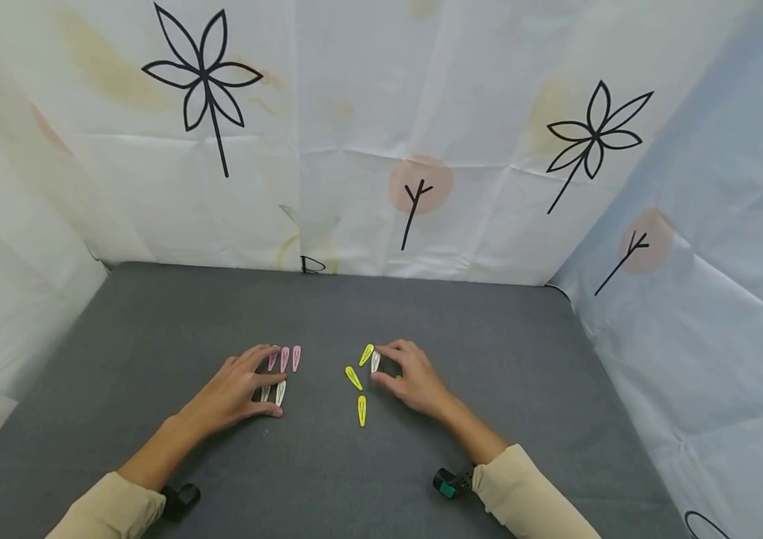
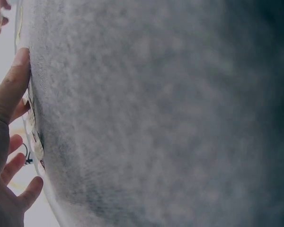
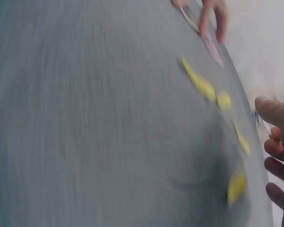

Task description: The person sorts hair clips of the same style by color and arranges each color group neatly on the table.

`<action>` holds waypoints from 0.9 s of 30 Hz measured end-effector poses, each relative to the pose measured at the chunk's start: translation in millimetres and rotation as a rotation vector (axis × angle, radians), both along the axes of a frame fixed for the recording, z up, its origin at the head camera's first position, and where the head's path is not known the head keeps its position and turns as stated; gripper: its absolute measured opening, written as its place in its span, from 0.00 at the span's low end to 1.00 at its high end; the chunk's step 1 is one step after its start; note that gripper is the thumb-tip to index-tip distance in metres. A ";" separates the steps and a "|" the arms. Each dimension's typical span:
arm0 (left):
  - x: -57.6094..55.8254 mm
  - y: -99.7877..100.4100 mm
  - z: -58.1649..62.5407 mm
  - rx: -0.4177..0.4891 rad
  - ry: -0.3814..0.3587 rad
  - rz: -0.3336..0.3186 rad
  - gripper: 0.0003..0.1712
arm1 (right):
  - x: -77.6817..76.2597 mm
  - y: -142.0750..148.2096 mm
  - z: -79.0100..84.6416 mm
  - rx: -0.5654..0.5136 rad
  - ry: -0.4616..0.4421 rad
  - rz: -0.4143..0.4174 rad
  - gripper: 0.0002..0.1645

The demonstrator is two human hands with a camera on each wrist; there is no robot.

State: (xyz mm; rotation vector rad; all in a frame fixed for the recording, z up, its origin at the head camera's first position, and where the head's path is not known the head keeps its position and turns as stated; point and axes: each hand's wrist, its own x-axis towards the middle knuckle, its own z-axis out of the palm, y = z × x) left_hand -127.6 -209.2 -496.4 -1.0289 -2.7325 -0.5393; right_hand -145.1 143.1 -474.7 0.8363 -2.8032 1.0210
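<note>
My right hand [image 1: 418, 380] pinches a white snap hair clip [image 1: 376, 362] between thumb and fingers, lifted off the cloth in the right wrist view. Beside it lie yellow hair clips [image 1: 362, 411], one partly hidden under that hand. On the left, my left hand [image 1: 239, 385] spreads its fingers over a group of clips, thumb low on the table. Two white hair clips [image 1: 281, 393] show between its thumb and fingers. Above them stand three pink hair clips [image 1: 296, 358] in a row, the leftmost partly covered by a fingertip.
A dark grey cloth [image 1: 327, 479] covers the table. White patterned sheets [image 1: 354, 112] hang behind it and along both sides. Black straps with small devices [image 1: 451, 483] sit at both wrists, beside the beige sleeves [image 1: 529, 490].
</note>
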 end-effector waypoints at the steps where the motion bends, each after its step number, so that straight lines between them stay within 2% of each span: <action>1: -0.1 -0.1 -0.2 -0.006 -0.002 0.001 0.36 | 1.8 -8.6 1.4 0.014 0.009 0.026 0.30; 7: -2.5 0.5 -0.7 -0.041 0.008 0.003 0.36 | 10.6 -57.4 5.9 0.151 0.065 0.131 0.30; 14: -4.0 -0.2 -0.8 -0.072 0.021 0.008 0.35 | 14.7 -94.3 0.9 0.250 0.077 0.179 0.30; 19: -4.0 -0.9 -1.3 -0.074 0.029 0.004 0.36 | 16.1 -109.0 -7.8 0.305 0.126 0.187 0.30; 23: -3.7 -1.6 -1.9 -0.070 0.037 0.004 0.36 | 18.6 -115.8 -13.5 0.349 0.173 0.161 0.31; 27: -3.8 -1.5 -0.4 -0.082 0.033 0.004 0.35 | 18.6 -118.8 -16.7 0.339 0.184 0.133 0.31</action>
